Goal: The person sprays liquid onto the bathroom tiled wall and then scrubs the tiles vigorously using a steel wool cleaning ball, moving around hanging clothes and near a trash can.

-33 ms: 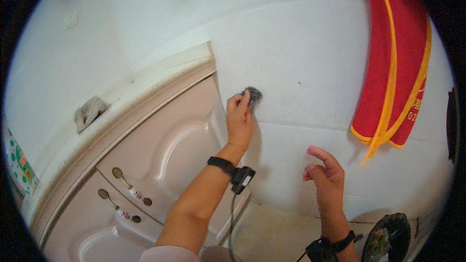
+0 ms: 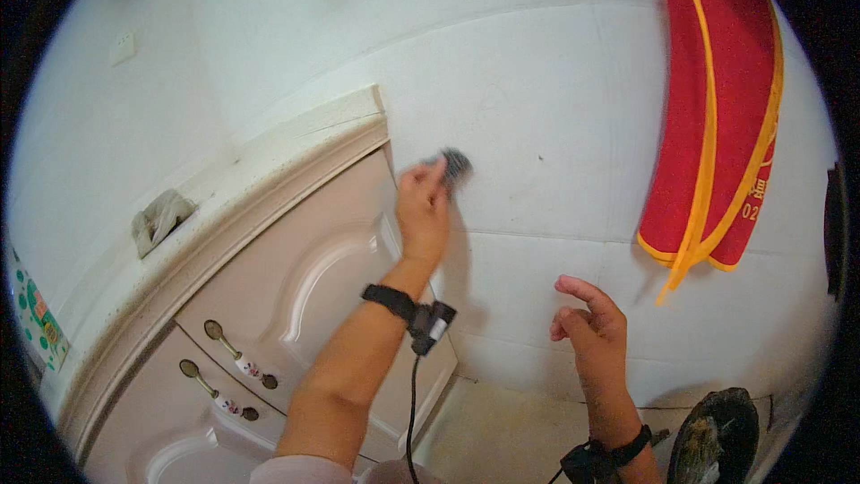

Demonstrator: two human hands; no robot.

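Observation:
My left hand (image 2: 423, 206) pinches a dark steel wool scrubber (image 2: 457, 166) against or very near the white wall (image 2: 537, 99), just right of the cabinet's end. Motion blurs the scrubber, so contact is hard to make out. Lower and to the right, my right hand (image 2: 596, 327) hangs in front of the wall with nothing in it, its thumb and forefinger apart and its other fingers partly hidden. Each wrist wears a black strap with a small device, and a cable runs down from the left one.
To the left stands a pinkish cabinet (image 2: 340, 251) with ornate door handles; a grey crumpled cloth (image 2: 163, 218) lies on its pale top. A red apron-like cloth (image 2: 708, 125) with yellow trim hangs at the right. Below it is a black bin-like container (image 2: 717, 439) with rubbish inside.
My left hand and the scrubber have moved slightly up the wall, and the scrubber is more blurred. The whole view has shifted a little. My right hand keeps its pose.

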